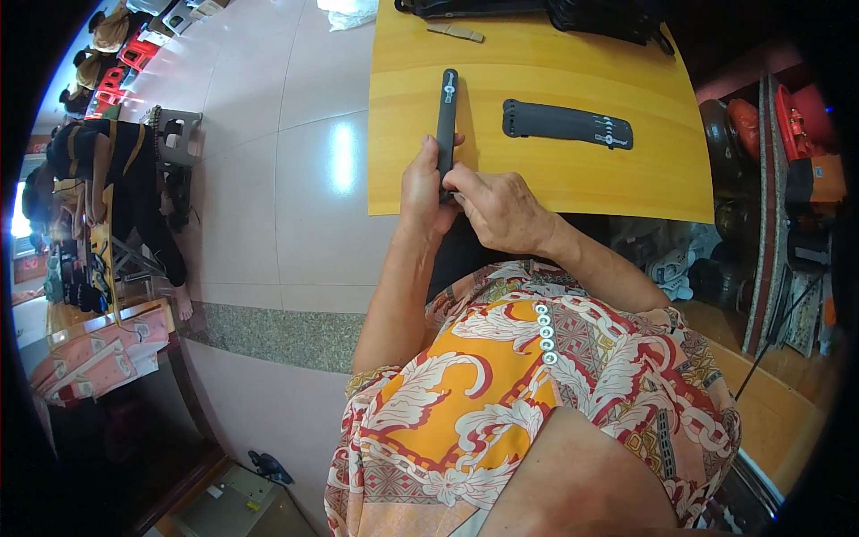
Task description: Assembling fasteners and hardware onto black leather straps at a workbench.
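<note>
My left hand is wrapped round the lower part of a long, narrow dark grey strip with rounded corners and white print. The strip points away from me over the near left part of the yellow table. At its near end, the bent fingers of my right hand pinch the strip; the fingertips are partly hidden. A wider, flat dark grey piece lies on the table to the right, with small holes or notches along its left end and white print at its right.
Black items and a small tan strip lie at the table's far side. Shelves with jars and bags stand at right. Far left, another person bends over a cluttered table, near a grey stool.
</note>
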`<act>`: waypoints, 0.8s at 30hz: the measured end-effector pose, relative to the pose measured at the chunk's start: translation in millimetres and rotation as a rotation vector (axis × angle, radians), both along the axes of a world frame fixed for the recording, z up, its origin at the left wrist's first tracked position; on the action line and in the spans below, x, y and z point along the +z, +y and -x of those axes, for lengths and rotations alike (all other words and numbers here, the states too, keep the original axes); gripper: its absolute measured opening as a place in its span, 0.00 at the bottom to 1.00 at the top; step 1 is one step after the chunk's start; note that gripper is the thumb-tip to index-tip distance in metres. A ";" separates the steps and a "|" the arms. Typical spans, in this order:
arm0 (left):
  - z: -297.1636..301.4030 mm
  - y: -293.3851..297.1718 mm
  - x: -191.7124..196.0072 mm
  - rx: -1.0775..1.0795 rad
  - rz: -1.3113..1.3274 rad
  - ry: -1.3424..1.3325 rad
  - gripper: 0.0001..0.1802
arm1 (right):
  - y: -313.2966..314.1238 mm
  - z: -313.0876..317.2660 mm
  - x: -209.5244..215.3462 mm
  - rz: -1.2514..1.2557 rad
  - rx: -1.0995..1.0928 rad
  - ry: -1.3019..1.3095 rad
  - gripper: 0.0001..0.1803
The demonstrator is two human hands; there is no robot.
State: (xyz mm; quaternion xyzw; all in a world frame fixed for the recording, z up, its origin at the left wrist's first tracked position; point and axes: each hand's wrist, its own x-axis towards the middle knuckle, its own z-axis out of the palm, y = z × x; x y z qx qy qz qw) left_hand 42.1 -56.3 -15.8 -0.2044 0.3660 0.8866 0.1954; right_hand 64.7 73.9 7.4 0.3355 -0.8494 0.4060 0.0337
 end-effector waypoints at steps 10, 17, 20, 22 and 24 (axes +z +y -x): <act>2.1 7.3 -3.2 -0.026 0.067 0.028 0.25 | 4.6 10.7 0.5 0.188 -0.049 -0.490 0.04; -25.0 -2.1 14.4 0.139 0.261 0.220 0.22 | -0.8 23.7 11.4 0.192 -0.074 -0.749 0.03; -40.7 -18.8 4.3 -0.040 0.678 0.585 0.22 | -8.6 30.2 9.0 0.327 -0.008 -0.832 0.05; -43.5 -23.7 1.3 0.023 0.663 0.600 0.22 | -15.4 35.6 11.6 0.448 0.109 -1.002 0.05; -43.7 -31.6 -0.3 0.030 0.732 0.658 0.22 | -22.9 40.0 17.7 0.477 0.131 -1.083 0.05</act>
